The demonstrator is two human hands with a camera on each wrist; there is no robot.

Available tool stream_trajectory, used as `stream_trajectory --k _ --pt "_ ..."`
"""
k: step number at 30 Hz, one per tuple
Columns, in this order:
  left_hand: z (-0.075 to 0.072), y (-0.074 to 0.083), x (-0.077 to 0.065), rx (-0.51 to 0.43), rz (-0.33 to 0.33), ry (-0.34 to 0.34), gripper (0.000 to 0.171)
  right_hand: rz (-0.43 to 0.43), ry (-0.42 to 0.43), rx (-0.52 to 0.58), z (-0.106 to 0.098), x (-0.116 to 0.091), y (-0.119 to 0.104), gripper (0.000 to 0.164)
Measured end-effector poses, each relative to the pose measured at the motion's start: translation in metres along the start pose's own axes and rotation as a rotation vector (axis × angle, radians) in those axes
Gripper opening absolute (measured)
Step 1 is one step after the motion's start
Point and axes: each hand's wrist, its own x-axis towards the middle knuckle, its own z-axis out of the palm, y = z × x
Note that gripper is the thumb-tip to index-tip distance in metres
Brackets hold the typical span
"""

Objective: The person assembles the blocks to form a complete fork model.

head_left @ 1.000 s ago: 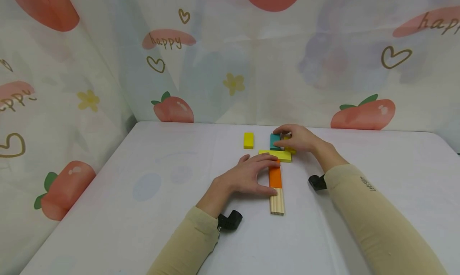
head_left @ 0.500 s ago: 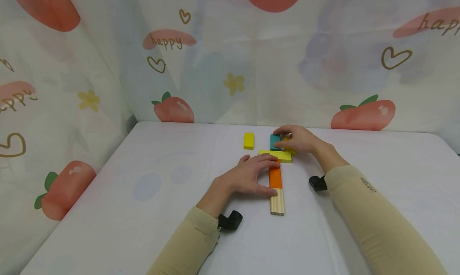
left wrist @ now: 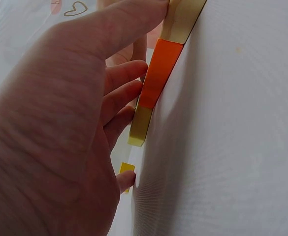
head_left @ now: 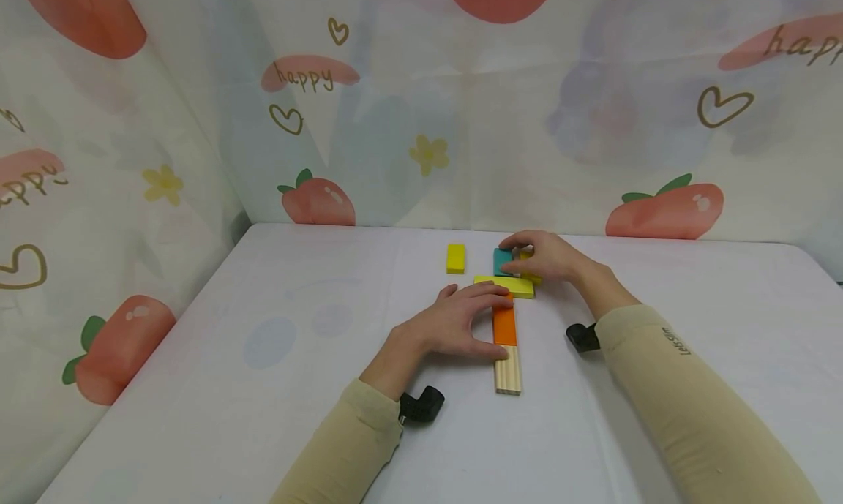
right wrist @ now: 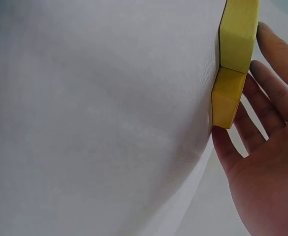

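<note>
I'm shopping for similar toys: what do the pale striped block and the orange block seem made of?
The pale striped block: bare wood, most likely, since straight grain-like lines show. The orange block: probably painted wood, judging by its flat, even colour; no grain shows, so plastic is possible.

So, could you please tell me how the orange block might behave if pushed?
The orange block is probably stiff, given its straight edges. It lies flat, so rolling seems unlikely. Pushed lengthwise, it may shift the plain wooden block abutting it.
</note>
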Motion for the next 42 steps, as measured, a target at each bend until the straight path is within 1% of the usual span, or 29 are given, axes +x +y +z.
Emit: stream_trajectory --k 5,14,31,42 --pt "0.0001 -0.0002 0.0001 -0.001 -0.002 -0.002 0.071 -0.006 -0.001 -0.006 0.0007 0.0002 -0.0001 0.051" --pt "0.0002 -0.0004 -0.0002 -0.004 0.002 0.003 0.070 0.005 -0.002 0.003 0.0015 0.0000 -0.0006 0.053" --pt "-0.0002 0.0000 -0.0010 -0.009 -0.002 0.001 0.070 -0.015 0.004 -0.008 0.0024 0.0007 -0.0005 0.053" --pt "-0.0002 0.0005 -0.0006 -0.004 0.002 0.002 0.070 -0.005 -0.001 -0.007 0.0021 -0.0003 -0.0013 0.053"
